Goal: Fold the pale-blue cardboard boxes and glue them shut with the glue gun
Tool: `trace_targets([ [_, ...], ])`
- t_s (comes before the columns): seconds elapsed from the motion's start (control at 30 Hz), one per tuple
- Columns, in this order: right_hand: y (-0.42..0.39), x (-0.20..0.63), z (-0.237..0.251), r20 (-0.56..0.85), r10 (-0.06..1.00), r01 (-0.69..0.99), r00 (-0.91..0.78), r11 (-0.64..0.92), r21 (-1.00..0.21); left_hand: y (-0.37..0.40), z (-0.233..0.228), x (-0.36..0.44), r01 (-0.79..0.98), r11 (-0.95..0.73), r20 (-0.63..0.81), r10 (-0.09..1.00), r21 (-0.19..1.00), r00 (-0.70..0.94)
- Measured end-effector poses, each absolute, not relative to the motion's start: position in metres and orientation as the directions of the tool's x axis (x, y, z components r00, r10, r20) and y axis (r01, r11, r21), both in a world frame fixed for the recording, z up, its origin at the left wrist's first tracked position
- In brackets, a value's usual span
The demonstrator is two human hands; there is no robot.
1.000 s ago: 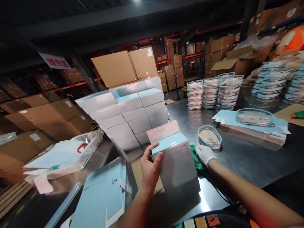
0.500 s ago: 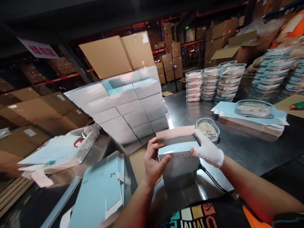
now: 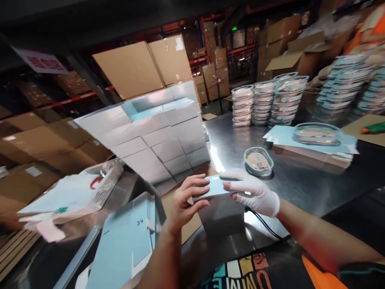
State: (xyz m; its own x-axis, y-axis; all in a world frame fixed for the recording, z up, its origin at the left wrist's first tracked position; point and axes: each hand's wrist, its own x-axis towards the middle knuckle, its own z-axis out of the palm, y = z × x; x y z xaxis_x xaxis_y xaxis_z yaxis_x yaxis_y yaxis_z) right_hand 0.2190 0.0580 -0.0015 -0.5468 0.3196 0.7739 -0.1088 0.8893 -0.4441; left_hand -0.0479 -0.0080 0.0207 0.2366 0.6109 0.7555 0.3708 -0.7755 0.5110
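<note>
— Head view: what are your hands holding?
— Your bare left hand (image 3: 185, 198) and white-gloved right hand (image 3: 255, 192) both clasp the small pale-blue cardboard box (image 3: 215, 190), standing at the steel tabletop's (image 3: 300, 188) near edge.

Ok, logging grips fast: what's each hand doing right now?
Left hand: holding the pale blue box.
Right hand: gloved, holding the same box.

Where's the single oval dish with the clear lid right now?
Head view, right of centre: the oval dish sits alone on the steel table, just beyond the gloved right hand and in front of the dish stacks.
</note>
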Motion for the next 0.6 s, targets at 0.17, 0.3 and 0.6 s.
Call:
trace_targets([
  [0.17,0.061,0.205,-0.018,0.783,0.23,-0.03,-0.579,0.953,-0.302,-0.029,0.069,-0.046,0.58,-0.581,0.441,0.813,0.571,0.38],
  [0.3,0.106,0.229,-0.038,0.556,0.67,0.438,-0.492,0.743,-0.506,-0.033,0.057,-0.067,0.621,-0.529,0.659,0.752,0.578,0.026],
  [0.6,0.159,0.306,-0.07,0.318,0.946,0.796,-0.07,0.244,-0.553,-0.002,-0.081,-0.053,-0.148,-0.313,0.161,0.772,0.938,-0.615],
])
